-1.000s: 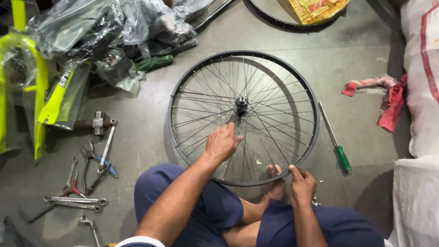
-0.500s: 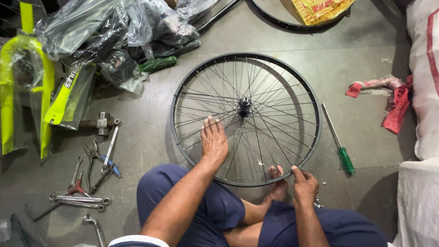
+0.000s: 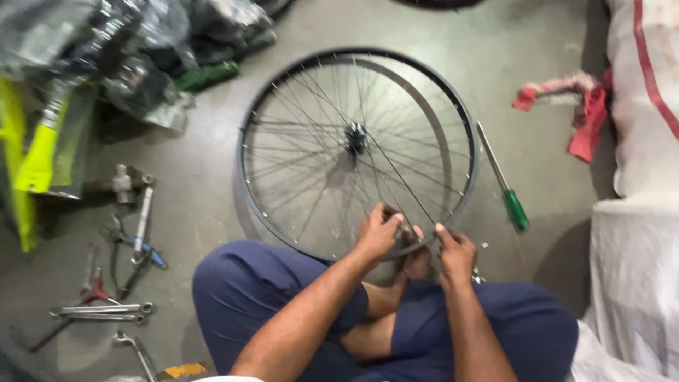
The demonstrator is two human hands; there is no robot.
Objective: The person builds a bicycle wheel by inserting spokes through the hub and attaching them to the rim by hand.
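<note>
1. Bicycle wheel (image 3: 297,152): black rim, thin metal spokes, dark hub (image 3: 354,136) at centre. It lies nearly flat on the grey concrete floor (image 3: 205,205), its near edge against the seated person's crossed legs.
2. Left hand (image 3: 377,232): on the near part of the rim, fingers curled and bunched together around a spoke or the rim edge there; exactly what the fingertips pinch is too small to tell.
3. Right hand (image 3: 456,249): just beside the left, at the same near stretch of rim, fingers bent inward with the forefinger tip raised against the rim. Whether it grips anything cannot be told.
4. Bare foot (image 3: 417,260): between the two hands, under the rim.
5. Trousers (image 3: 247,290): dark blue, both knees folded outward.
6. Screwdriver (image 3: 503,178): long metal shaft, green handle, on the floor just beside the wheel's right edge.
7. Red rag (image 3: 583,117): crumpled, well right of the wheel, near a white sack (image 3: 647,99) with a red stripe.
8. Hand tools (image 3: 120,247): spanners, pliers and a hammer-like piece scattered on the floor left of the person.
9. Yellow-green bicycle frame part (image 3: 32,152): at the far left, beside plastic-wrapped parts (image 3: 134,42) heaped at upper left.
</note>
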